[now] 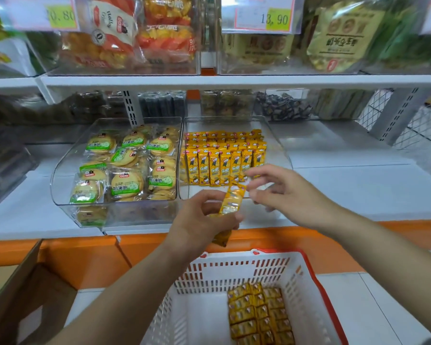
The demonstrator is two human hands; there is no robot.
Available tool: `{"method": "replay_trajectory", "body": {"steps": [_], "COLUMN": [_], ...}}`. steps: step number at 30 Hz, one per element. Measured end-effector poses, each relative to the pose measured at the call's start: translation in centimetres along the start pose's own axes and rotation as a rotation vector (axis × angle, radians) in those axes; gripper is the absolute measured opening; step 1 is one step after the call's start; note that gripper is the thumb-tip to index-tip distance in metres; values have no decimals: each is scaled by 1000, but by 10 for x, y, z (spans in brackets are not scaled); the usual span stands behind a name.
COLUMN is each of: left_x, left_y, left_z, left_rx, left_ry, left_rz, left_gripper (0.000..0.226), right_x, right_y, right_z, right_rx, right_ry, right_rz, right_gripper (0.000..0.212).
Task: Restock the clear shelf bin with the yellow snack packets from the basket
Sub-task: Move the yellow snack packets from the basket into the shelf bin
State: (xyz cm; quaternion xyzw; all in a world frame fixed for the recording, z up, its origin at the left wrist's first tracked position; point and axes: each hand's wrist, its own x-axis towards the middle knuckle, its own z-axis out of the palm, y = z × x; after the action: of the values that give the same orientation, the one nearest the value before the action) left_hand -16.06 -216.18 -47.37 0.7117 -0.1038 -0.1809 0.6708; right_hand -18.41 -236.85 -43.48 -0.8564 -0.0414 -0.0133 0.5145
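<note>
My left hand (204, 220) grips a small stack of yellow snack packets (230, 201) just in front of the clear shelf bin (274, 135). My right hand (281, 189) is beside it, fingers spread, its fingertips touching the top end of the uppermost packet. Inside the bin, several rows of yellow snack packets (224, 158) stand upright, filling its left and middle part. Below, a white basket with a red rim (237, 270) holds several more yellow packets (259, 314) lying flat in its right half.
A second clear bin (60, 183) to the left holds round biscuits in green-labelled wrappers. Upper shelves carry more snack bins and price tags. An open cardboard box (23, 295) stands at lower left. An orange shelf edge (85, 255) runs beneath the bins.
</note>
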Motion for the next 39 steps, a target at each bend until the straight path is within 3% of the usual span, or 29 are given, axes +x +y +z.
{"method": "replay_trajectory", "body": {"steps": [4, 7, 10, 14, 20, 23, 28, 30, 34, 39], "left_x": [-8, -12, -13, -12, -9, -8, -5, -4, 6, 57], "left_y": [1, 3, 6, 11, 11, 10, 8, 10, 17, 27], "left_z": [13, 19, 19, 15, 13, 15, 25, 31, 35, 32], "left_rx": [71, 55, -54, -183, -86, -68, -52, -30, 132, 495], "left_ry": [6, 40, 109, 129, 169, 168, 160, 126, 109, 198], "left_rz": [65, 67, 57, 78, 75, 75, 59, 73, 188, 275], "left_gripper": [35, 38, 45, 51, 25, 21, 32, 31, 20, 23], "right_x": [-9, -15, -18, -22, -26, -23, -16, -14, -7, 10], "right_y": [0, 3, 4, 8, 7, 7, 9, 11, 15, 33], "right_z": [12, 4, -8, -9, 2, -1, -6, -7, -19, -48], "right_rx": [78, 190, 334, 260, 230, 229, 315, 245, 86, -32], "right_ry": [-99, -88, -88, -163, -232, -151, -70, -70, 37, 329], "right_rz": [29, 62, 111, 117, 84, 61, 42, -8, -108, -200], "right_gripper": [28, 21, 30, 21, 4, 3, 38, 38, 32, 33]}}
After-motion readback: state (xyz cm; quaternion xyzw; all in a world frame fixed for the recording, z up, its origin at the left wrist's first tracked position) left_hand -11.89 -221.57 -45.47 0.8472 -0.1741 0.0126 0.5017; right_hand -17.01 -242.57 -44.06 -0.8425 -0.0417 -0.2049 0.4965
